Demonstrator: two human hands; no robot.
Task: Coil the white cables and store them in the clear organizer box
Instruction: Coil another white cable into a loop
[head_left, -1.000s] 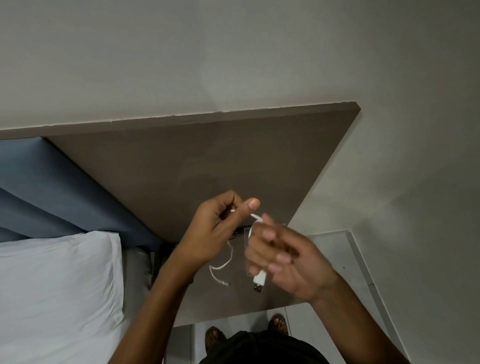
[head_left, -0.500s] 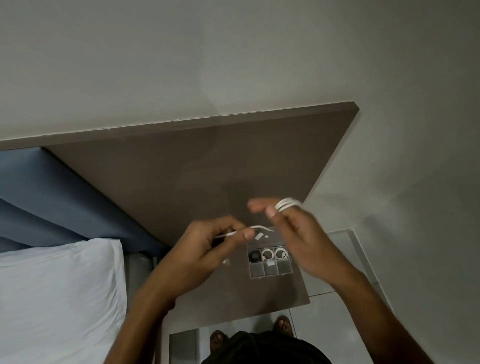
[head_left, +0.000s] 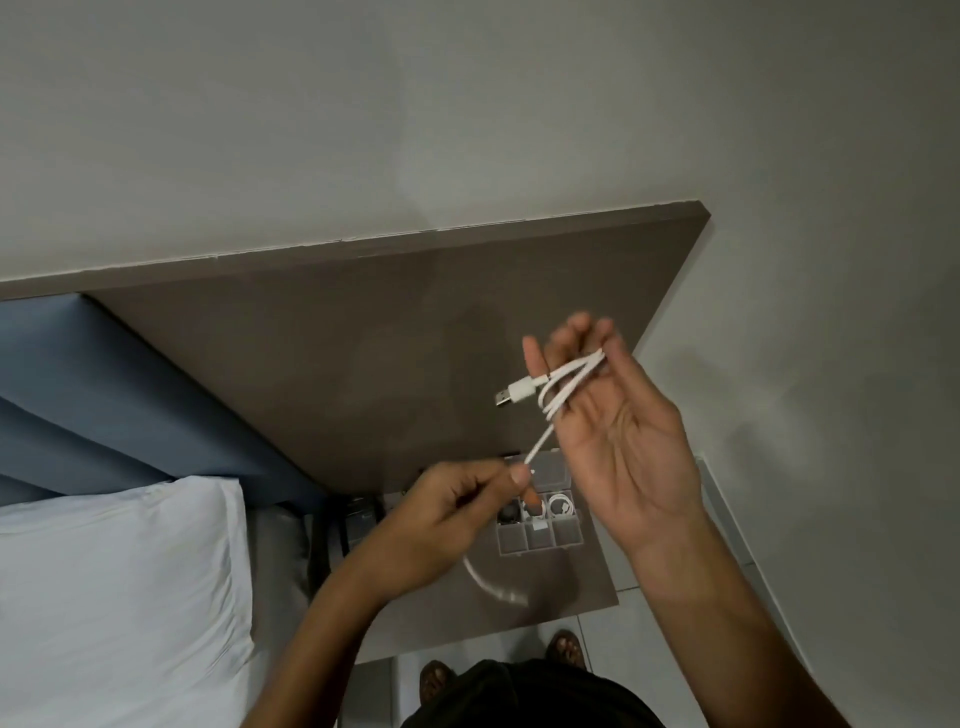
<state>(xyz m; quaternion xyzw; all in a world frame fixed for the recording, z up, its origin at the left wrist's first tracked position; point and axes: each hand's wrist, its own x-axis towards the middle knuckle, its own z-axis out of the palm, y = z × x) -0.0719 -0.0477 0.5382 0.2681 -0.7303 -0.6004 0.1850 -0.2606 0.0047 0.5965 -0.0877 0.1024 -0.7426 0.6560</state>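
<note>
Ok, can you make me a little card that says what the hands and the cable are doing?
right hand: raised, fingers fairly straight
white USB cable: looped round the right hand's fingers, plug sticking out
left hand: pinches the cable's free strand
clear plastic organizer box: on the brown table, white coils in some compartments

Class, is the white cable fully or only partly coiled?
Partly coiled: the white cable loops round the right hand, but a straight stretch runs to the pinching left hand, its tail hanging below.
</note>
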